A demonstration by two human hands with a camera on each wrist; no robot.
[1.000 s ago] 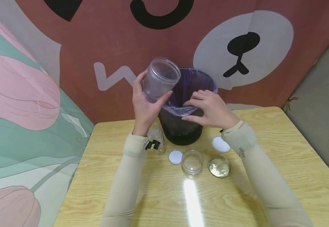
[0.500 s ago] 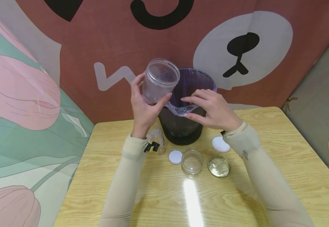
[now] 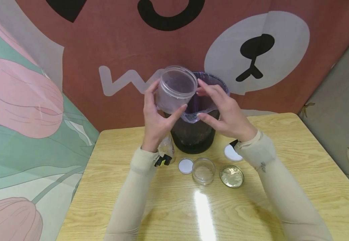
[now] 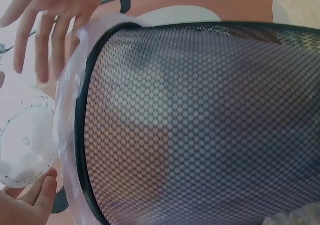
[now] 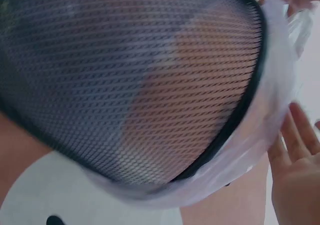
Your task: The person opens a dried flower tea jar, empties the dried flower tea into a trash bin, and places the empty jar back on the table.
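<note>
A clear plastic jar (image 3: 172,97) without a lid is gripped by my left hand (image 3: 156,125), tilted with its mouth up and toward the right. Behind and beneath it stands a black mesh wastebasket (image 3: 193,139), lined with a thin purple plastic bag (image 3: 192,117) folded over the rim. My right hand (image 3: 230,115) hovers over the basket's front right, fingers spread, index fingertip close to the jar's rim; whether it touches is unclear. Its thumb lies near the bag's edge. In the left wrist view, the jar's round base (image 4: 27,142) shows beside the basket's mesh.
On the wooden table (image 3: 117,187) stand a clear bottle-like container (image 3: 166,149), partly behind my left wrist, and a short open clear jar (image 3: 203,171). A small white lid (image 3: 185,166), a gold lid (image 3: 232,176) and a larger white lid (image 3: 232,154) lie around it.
My left hand has carried the jar slightly right and down, over the basket. My right hand has drawn back from the bag's edge, its fingers straightening and rising toward the jar.
</note>
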